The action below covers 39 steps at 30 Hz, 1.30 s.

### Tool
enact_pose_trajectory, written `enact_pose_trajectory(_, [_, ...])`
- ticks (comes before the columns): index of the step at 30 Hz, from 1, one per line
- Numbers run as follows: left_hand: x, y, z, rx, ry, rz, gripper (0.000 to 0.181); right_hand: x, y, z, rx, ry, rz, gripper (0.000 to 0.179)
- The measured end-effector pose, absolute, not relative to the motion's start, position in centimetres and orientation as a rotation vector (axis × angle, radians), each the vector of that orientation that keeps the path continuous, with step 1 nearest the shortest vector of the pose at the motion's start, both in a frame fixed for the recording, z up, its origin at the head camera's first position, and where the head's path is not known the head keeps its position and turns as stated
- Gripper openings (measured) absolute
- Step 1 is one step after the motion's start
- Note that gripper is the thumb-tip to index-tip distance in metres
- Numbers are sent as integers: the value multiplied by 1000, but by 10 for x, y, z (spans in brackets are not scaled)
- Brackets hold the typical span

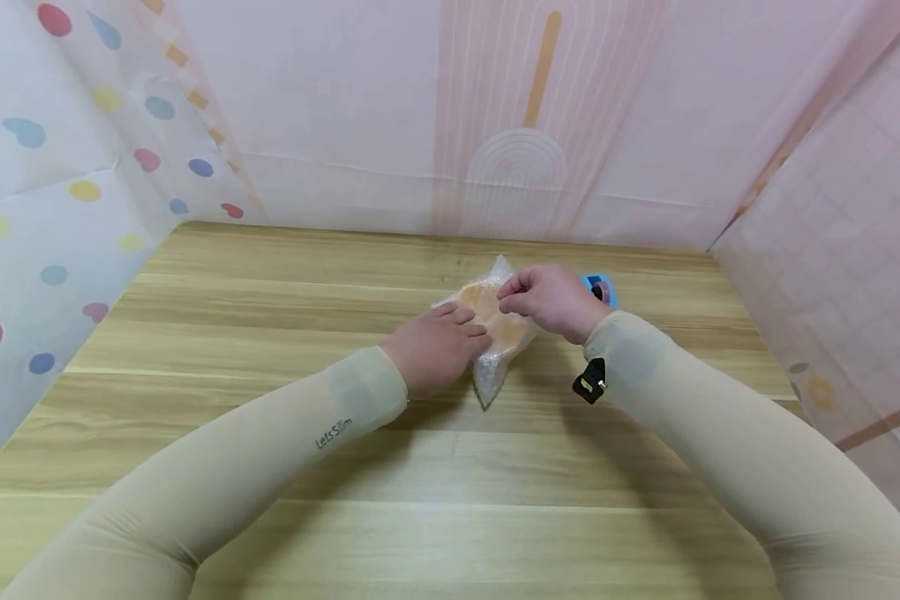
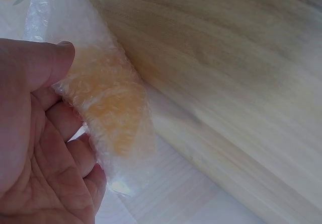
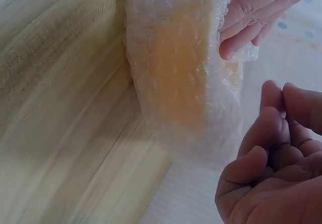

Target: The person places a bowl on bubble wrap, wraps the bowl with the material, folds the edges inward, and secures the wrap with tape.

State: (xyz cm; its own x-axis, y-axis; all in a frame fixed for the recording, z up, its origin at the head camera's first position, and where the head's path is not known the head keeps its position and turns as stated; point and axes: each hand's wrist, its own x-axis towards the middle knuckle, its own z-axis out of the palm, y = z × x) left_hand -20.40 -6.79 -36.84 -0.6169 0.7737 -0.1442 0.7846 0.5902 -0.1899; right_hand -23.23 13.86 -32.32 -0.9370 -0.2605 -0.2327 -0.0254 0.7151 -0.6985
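A bubble-wrapped package [image 1: 508, 335] with something orange inside lies on the table, its wrap ending in points at the far and near ends. My left hand [image 1: 437, 348] holds it from the left, fingers over the top. In the left wrist view the thumb presses on the bubble wrap [image 2: 108, 103] and the other fingers bend against its edge. Just above the package's right side is my right hand [image 1: 553, 298], thumb and forefinger tips together. The right wrist view shows its other fingers curled [image 3: 282, 153], apart from the wrap, with nothing visible between the tips.
Partly hidden behind the right hand, a small blue object [image 1: 609, 283] with a dark and pinkish part sits on the wood-grain table [image 1: 450, 500]. Patterned sheets [image 1: 330, 100] hang along the back and both sides. A black clip-like piece [image 1: 590, 382] hangs at the right wrist.
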Motion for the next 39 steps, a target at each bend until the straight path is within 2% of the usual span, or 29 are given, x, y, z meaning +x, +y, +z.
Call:
enact_pose_trajectory(14, [-203, -68, -367, 1325, 2747, -385, 46, -238, 125, -322, -287, 2653, -844, 20])
enact_pose_trajectory(22, [-203, -67, -368, 1336, 2743, -402, 45, -240, 117, -323, -315, 2674, -753, 28])
enact_pose_trajectory(32, [-202, -66, -365, 1350, 2754, -381, 46, -244, 108, -329, -247, 2732, -546, 11])
enact_pose_trajectory(39, [-202, -66, -366, 1365, 2765, -362, 45, -245, 105, -333, -226, 2754, -471, 9])
